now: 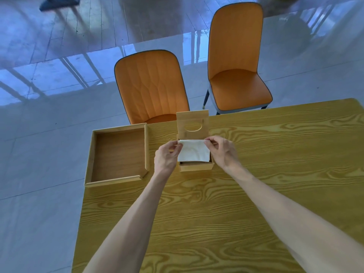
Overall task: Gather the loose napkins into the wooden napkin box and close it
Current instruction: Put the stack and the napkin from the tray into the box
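Observation:
A small wooden napkin box (196, 166) stands on the table near its far edge. Its lid (192, 121), with a half-round slot, is raised upright behind the opening. A white folded napkin (194, 151) hangs over the box opening, its lower edge reaching inside. My left hand (167, 156) pinches the napkin's top left corner. My right hand (221, 149) pinches its top right corner. The inside of the box is mostly hidden by the napkin.
A shallow wooden tray (118, 154) with nothing in it lies left of the box, overhanging the table's left edge. The yellow wood-grain table (256, 184) stretches right and toward me. Two orange chairs (151, 85) (236, 56) stand beyond the far edge.

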`<state>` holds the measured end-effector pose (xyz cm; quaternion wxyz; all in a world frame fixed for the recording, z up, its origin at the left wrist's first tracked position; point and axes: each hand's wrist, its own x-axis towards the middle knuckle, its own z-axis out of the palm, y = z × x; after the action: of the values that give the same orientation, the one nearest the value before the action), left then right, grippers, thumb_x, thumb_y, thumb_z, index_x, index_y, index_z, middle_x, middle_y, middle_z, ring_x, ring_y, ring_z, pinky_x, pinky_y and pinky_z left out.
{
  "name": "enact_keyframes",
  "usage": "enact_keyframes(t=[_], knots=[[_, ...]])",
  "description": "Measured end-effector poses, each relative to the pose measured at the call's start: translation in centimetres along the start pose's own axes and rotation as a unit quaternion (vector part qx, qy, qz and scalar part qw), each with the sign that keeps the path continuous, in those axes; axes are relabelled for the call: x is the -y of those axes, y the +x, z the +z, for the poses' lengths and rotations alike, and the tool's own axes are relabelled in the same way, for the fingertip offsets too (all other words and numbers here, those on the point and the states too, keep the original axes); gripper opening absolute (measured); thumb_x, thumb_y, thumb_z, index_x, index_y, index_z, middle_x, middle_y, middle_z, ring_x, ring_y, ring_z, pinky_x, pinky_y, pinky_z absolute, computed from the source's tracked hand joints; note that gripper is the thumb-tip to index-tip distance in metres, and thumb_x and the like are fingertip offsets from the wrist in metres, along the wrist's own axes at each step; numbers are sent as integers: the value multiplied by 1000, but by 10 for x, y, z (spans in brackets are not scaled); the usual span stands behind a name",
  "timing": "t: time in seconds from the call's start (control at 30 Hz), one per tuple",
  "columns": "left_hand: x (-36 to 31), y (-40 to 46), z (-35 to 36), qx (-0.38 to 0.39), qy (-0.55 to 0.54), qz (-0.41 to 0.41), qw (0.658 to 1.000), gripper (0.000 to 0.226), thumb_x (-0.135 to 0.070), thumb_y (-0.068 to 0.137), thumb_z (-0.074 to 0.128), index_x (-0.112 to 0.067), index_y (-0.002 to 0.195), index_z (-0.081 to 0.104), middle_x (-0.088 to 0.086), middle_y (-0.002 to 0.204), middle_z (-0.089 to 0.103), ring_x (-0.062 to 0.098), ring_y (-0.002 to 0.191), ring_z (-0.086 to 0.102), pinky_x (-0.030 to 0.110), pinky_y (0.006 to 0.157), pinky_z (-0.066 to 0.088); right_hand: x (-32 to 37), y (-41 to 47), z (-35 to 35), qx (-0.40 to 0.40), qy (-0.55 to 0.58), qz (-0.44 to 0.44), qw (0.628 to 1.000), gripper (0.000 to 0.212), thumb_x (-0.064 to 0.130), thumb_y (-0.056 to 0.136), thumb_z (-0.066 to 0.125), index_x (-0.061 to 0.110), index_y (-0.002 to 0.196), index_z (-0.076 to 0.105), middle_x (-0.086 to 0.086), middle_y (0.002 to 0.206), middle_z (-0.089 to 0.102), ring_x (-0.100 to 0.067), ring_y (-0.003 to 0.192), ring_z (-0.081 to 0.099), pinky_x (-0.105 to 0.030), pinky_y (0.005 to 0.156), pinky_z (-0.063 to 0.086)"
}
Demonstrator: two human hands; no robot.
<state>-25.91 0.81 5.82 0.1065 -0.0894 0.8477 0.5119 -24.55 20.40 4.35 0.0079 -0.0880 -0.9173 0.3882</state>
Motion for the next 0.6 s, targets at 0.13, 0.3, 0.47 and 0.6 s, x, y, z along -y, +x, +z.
enact_keyframes(t=[0.13,0.3,0.47,0.6], knots=[[0,4,6,-33,22,-21,999,32,-39,89,66,-18,113,73,-3,99,74,20,92,68,42,85,55,-3,5,6,-9,-25,8,1000,28,34,96,59,14,108,74,-3,103,76,-16,88,68,-23,67,49],[-3,7,14,-58,89,-37,994,24,-37,84,71,-25,105,75,-15,82,67,12,82,65,28,69,48,-7,9,9,-27,-21,34,999,21,29,92,67,15,104,73,-1,97,76,-14,82,68,-24,66,52],[-2,14,17,-56,134,-49,988,23,-38,85,70,-27,105,71,-7,98,69,17,91,64,35,75,52,-6,15,12,-32,-50,41,997,19,30,89,70,16,102,74,-1,98,69,-15,81,63,-27,68,50],[1,21,19,-58,130,-50,989,28,-38,84,72,-25,107,62,-5,100,68,17,92,64,39,78,54,-9,22,12,-35,-26,53,998,21,27,86,74,17,102,66,2,91,64,-12,77,58,-23,64,45]])
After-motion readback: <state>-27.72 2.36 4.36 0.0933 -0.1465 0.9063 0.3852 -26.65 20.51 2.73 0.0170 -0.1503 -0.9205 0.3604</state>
